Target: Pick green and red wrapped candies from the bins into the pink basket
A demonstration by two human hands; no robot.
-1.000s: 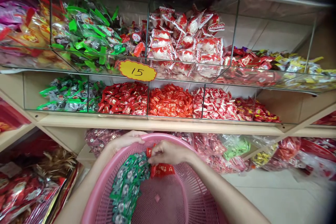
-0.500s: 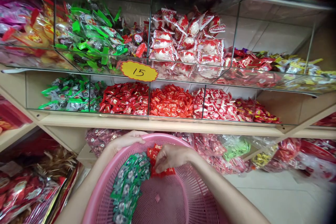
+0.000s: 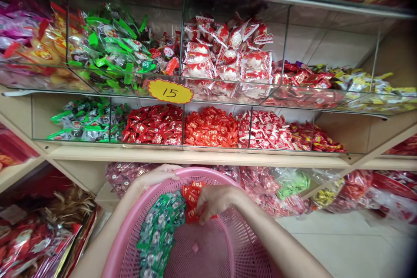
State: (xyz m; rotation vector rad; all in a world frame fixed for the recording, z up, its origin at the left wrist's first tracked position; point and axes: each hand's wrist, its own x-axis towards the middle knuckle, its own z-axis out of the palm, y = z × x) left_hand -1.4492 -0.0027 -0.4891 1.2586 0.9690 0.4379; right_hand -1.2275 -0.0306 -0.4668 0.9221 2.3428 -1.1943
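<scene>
A pink perforated plastic basket [image 3: 224, 174] is tilted toward me in the lower middle. My left hand [image 3: 159, 174] is closed over its upper left rim. Inside the basket, my right hand [image 3: 213, 202] is bent downward with fingers curled together against a bunch of red wrapped candies [image 3: 192, 195], covering part of them. Green wrapped candies [image 3: 161, 228] are lined up along the basket's left side. On the basket floor, a small pink piece [image 3: 195, 247] lies by itself.
Glass-divided shelves hold red candies [image 3: 211, 126], green-tipped candies [image 3: 87, 119] and red-and-white packets [image 3: 228, 52]. A yellow tag [image 3: 170, 91] reading 15 hangs on the glass edge. Bagged sweets [image 3: 289, 184] lie under the wooden ledge [image 3: 195, 155]; gift packs [image 3: 32, 234] stand at lower left.
My right hand has shifted slightly right and down, uncovering more of the red candies. My left hand keeps its hold on the rim. The view has tipped up slightly.
</scene>
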